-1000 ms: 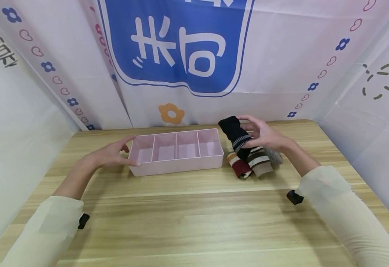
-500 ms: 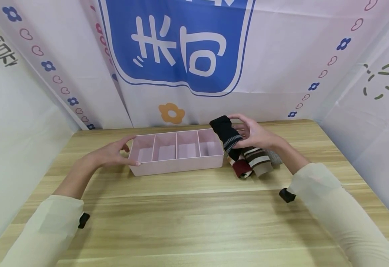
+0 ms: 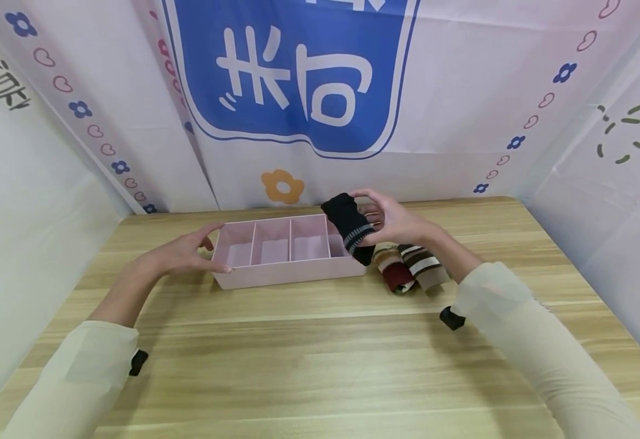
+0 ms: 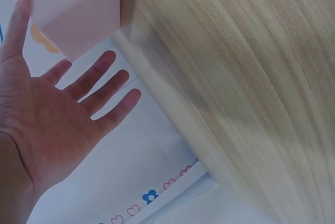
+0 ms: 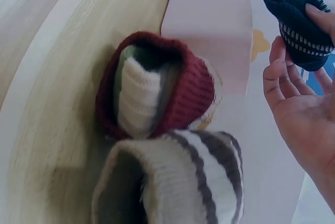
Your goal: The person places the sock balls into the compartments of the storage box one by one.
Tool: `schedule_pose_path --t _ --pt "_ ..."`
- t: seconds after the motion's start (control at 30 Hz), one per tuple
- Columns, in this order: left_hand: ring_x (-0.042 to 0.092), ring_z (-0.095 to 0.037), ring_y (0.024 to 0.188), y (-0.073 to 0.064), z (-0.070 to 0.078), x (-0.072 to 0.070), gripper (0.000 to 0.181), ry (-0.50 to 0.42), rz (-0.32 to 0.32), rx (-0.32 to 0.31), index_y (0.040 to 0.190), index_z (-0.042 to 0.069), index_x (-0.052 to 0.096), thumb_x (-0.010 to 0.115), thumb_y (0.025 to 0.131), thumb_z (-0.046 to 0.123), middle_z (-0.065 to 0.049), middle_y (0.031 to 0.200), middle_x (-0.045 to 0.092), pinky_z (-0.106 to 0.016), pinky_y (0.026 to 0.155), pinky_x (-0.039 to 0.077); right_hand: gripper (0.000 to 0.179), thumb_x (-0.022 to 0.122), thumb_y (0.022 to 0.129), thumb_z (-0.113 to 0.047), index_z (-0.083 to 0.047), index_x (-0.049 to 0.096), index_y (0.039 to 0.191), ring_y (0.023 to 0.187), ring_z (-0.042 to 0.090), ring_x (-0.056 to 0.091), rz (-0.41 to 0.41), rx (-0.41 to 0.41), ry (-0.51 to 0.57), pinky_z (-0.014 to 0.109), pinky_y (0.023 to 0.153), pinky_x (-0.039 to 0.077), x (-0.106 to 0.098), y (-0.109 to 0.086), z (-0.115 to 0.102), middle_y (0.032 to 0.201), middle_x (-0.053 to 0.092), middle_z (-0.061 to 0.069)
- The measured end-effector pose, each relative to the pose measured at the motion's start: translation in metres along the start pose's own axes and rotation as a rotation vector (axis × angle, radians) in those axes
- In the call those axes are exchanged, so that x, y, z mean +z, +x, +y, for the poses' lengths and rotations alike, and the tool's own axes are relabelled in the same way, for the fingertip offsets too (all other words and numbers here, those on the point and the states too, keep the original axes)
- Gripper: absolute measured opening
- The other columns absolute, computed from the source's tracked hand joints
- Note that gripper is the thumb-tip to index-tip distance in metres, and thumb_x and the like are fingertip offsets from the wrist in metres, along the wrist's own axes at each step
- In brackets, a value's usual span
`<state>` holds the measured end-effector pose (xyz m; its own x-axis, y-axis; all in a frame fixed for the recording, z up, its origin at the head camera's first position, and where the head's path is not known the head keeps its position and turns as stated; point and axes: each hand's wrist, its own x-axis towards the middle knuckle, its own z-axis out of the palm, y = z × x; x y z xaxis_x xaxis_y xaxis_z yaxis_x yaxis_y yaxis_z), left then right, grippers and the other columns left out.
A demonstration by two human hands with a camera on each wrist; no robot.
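Observation:
Across the left end of the pink four-compartment box (image 3: 289, 272) spreads my left hand (image 3: 183, 252). Its thumb touches the front rim and its index finger reaches the back corner. The left wrist view shows the fingers straight and spread. My right hand (image 3: 395, 223) pinches a rolled black sock (image 3: 346, 221) with a grey-white patterned band. The sock is tilted above the box's rightmost compartment, partly covering it. To the right of the box lie a rolled dark red and mustard sock (image 3: 393, 273) and a rolled brown-and-white striped sock (image 3: 427, 267).
The wooden table (image 3: 320, 360) extends toward me in front of the box. A white printed cloth (image 3: 435, 146) hangs right behind the table's back edge, with similar cloth walls at both sides. Black wrist straps sit under both sleeves.
My right hand has carried the black sock leftward from over the other socks to over the box's right end. The left hand and box have stayed put.

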<state>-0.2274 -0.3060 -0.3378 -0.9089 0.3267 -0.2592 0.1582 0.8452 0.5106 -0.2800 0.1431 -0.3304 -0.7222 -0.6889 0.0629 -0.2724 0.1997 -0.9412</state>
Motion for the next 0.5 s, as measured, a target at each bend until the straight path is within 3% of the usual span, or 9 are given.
schedule_pose_path --t 0.5 --pt "0.055 -0.043 0.117 0.003 -0.005 0.001 0.113 -0.034 0.0 0.004 0.165 0.005 0.014 0.082 0.084 0.048 -0.03 0.13 0.055 -0.058 0.096 0.045 0.091 0.078 0.078 0.006 -0.007 0.033 0.156 0.106 0.034 0.063 0.006 -0.018 -0.069 0.036 0.088 0.053 0.016 0.024 -0.007 0.126 0.06 0.025"
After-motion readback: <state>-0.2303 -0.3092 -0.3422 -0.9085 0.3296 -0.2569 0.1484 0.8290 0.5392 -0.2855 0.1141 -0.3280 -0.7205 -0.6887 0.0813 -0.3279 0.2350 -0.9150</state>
